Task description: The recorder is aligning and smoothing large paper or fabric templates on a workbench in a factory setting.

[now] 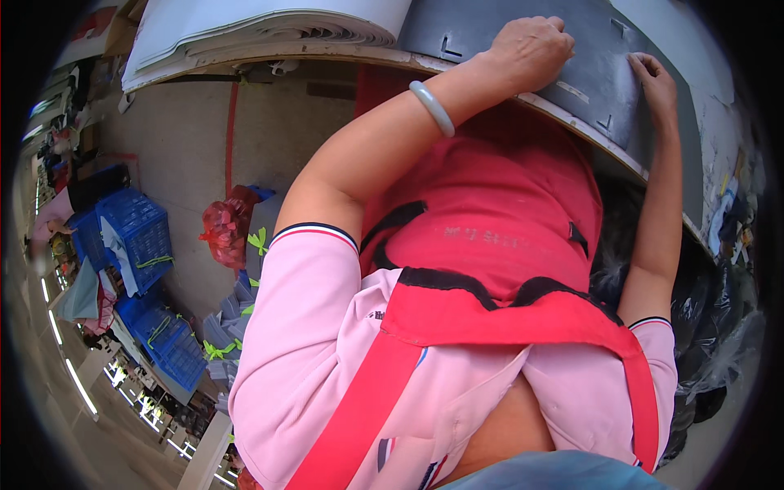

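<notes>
A dark grey board (pixel 498 28) with black L-shaped corner marks lies on the worktable (pixel 545 104) at the top of the view. Over its middle is my left hand (pixel 535 53), closed in a fist, with a pale bangle (pixel 431 108) on that forearm. Whatever its fingers may hold is hidden. Farther right, my right hand (pixel 656 84) rests by the board, thumb and fingertips pressed together near a whitish, chalky patch. Anything between those fingertips is too small to make out. A small pale strip (pixel 573 91) sits on the board between the hands.
A thick stack of white sheets (pixel 269 28) lies to the left on the table. Blue plastic crates (pixel 135 237), a red plastic bag (pixel 229 229) and grey bundles with green ties (pixel 224 331) stand on the floor at left. Dark plastic bags (pixel 710 310) sit at right.
</notes>
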`<state>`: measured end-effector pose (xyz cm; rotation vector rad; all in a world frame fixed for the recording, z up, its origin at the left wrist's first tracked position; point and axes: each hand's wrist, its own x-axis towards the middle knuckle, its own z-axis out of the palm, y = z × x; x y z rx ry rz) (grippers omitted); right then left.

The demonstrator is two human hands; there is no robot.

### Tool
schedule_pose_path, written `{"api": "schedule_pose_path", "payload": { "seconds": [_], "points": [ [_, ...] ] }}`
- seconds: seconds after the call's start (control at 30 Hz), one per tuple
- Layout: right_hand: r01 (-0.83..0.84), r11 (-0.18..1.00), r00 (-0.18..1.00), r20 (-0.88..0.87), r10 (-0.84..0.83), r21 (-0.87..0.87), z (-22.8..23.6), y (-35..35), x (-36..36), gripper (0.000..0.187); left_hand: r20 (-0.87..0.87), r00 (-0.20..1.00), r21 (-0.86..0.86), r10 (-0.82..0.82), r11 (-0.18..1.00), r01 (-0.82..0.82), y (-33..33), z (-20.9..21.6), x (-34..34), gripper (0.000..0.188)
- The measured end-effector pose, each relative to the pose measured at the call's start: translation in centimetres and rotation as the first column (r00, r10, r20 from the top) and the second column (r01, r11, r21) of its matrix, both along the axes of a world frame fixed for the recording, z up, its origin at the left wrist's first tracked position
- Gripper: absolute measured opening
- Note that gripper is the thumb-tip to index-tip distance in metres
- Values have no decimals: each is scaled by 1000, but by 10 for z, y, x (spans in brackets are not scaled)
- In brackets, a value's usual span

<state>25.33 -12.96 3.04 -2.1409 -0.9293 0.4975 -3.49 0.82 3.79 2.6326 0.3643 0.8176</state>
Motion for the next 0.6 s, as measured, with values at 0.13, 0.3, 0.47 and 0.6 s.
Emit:
{"api": "schedule_pose_path", "payload": {
  "seconds": [0.13,0.3,0.47,0.6],
  "points": [
    [-44,998,999,7,44,47,5,2,-6,29,-99,995,6,12,1000,-11,12,-26,20,23],
    [115,963,936,297,-188,246,24,-2,-56,16,-94,995,68,24,998,-18,8,-3,6,13],
    [-128,990,992,8,128,51,43,-64,-98,20,-58,995,65,85,995,-81,2,-1,8,24],
    [-246,969,956,157,247,-26,49,-80,-131,15,-123,989,21,85,996,-83,0,0,11,26]
  ]
}}
